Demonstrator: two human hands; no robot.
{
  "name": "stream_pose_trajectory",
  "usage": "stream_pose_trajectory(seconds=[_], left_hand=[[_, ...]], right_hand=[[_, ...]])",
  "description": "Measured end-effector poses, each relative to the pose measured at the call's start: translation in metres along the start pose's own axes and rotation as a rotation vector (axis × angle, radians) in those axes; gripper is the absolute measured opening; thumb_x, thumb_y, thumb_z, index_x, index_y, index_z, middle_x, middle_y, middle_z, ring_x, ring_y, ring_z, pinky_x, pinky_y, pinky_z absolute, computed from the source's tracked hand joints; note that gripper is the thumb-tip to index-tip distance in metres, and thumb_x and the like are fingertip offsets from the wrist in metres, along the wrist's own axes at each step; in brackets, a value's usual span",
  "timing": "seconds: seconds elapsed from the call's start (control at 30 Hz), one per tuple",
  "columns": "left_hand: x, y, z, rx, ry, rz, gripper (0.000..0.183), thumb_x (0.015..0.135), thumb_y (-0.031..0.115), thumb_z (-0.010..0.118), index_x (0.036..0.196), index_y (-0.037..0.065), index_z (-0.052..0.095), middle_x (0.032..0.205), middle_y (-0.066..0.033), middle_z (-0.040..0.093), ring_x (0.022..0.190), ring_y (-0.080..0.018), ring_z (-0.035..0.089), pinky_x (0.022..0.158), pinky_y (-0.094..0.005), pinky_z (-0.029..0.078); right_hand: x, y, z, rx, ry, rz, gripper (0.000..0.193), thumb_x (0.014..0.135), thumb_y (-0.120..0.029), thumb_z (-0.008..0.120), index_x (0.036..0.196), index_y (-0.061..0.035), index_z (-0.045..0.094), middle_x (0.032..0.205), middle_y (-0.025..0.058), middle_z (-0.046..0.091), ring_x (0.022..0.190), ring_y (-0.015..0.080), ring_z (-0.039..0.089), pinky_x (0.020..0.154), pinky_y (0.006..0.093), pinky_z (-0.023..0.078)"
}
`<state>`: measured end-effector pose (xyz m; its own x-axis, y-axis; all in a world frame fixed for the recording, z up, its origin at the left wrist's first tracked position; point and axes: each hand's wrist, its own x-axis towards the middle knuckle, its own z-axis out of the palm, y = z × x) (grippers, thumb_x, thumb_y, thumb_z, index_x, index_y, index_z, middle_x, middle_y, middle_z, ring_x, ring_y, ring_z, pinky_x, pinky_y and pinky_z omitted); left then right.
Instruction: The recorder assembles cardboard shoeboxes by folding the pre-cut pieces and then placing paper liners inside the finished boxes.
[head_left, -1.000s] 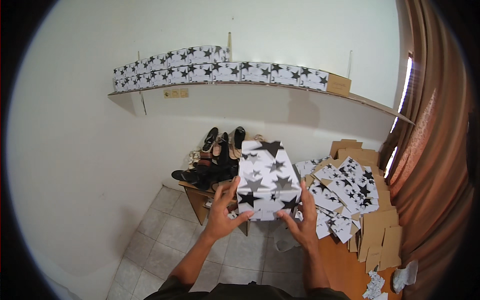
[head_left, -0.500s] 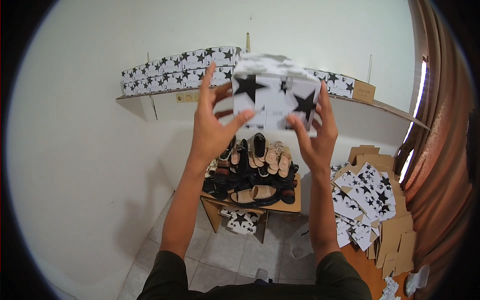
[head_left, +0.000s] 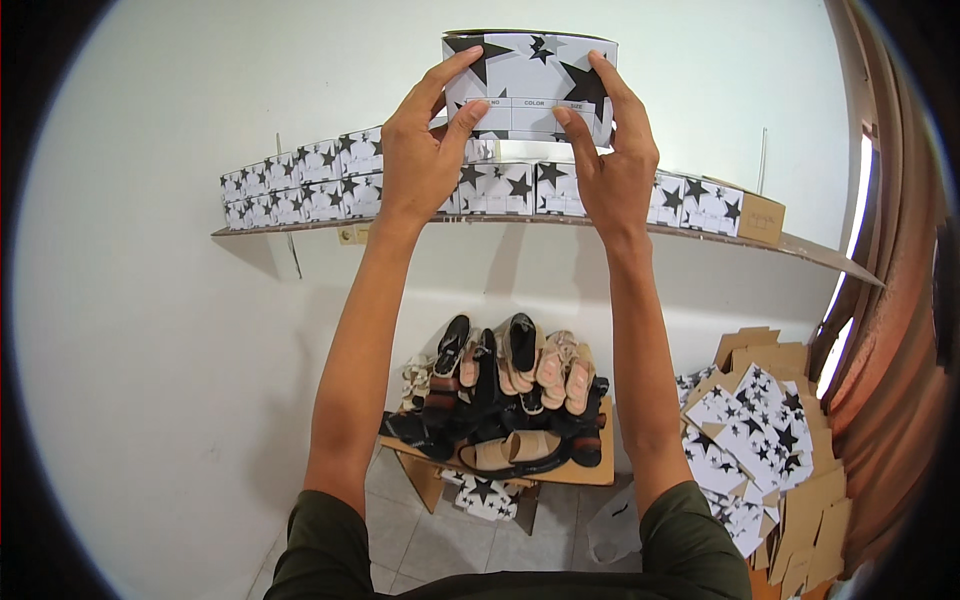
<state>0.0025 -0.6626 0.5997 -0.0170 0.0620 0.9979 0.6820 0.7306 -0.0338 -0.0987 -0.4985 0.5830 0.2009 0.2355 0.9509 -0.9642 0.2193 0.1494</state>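
Observation:
A white shoe box (head_left: 530, 75) printed with black stars is held up between my two hands, above the wall shelf. My left hand (head_left: 430, 130) grips its left end, thumb on the front face and fingers near the top edge. At the opposite end my right hand (head_left: 620, 145) clasps it in the same way. The box looks closed, and its contents are hidden. Behind and below it, similar star-printed boxes (head_left: 320, 160) stand in two rows along the left part of the shelf (head_left: 400, 221). A single row (head_left: 497, 190) continues to the right.
A plain brown box face (head_left: 762, 218) ends the row. Below, a small wooden table (head_left: 597, 470) bears piled sandals and shoes (head_left: 520, 345). Flattened star-printed cartons (head_left: 750, 430) heap up at the right, beside a brown curtain (head_left: 890, 340). A plastic bag (head_left: 610, 525) lies on the floor.
Both hands have lifted the shoe box higher and farther forward, from in front of the shelf to above its lower row. The view has tilted upward slightly.

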Motion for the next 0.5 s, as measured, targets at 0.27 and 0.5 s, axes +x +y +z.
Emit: stream_pose_trajectory(seconds=[0.27, 0.5], left_hand=[[-0.005, -0.098, 0.020, -0.027, -0.015, -0.093, 0.043, 0.098, 0.018, 0.068, 0.139, 0.015, 0.058, 0.132, -0.0094, 0.063, 0.113, -0.0219, 0.065, 0.082, -0.0291, 0.060], [-0.015, -0.168, 0.026, 0.064, -0.080, -0.146, 0.043, 0.099, 0.020, 0.065, 0.141, 0.018, 0.057, 0.119, -0.0130, 0.069, 0.102, -0.0189, 0.068, 0.077, -0.0282, 0.056]], right_hand=[[-0.024, 0.062, 0.060, 0.037, -0.096, 0.060, 0.052, 0.092, -0.022, 0.073, 0.139, -0.0119, 0.056, 0.128, 0.0233, 0.062, 0.118, 0.0374, 0.063, 0.093, 0.0445, 0.055], [-0.053, 0.095, 0.105, -0.034, -0.166, 0.108, 0.052, 0.093, -0.022, 0.072, 0.140, -0.0096, 0.053, 0.126, 0.0223, 0.062, 0.114, 0.0364, 0.064, 0.089, 0.0437, 0.056]])
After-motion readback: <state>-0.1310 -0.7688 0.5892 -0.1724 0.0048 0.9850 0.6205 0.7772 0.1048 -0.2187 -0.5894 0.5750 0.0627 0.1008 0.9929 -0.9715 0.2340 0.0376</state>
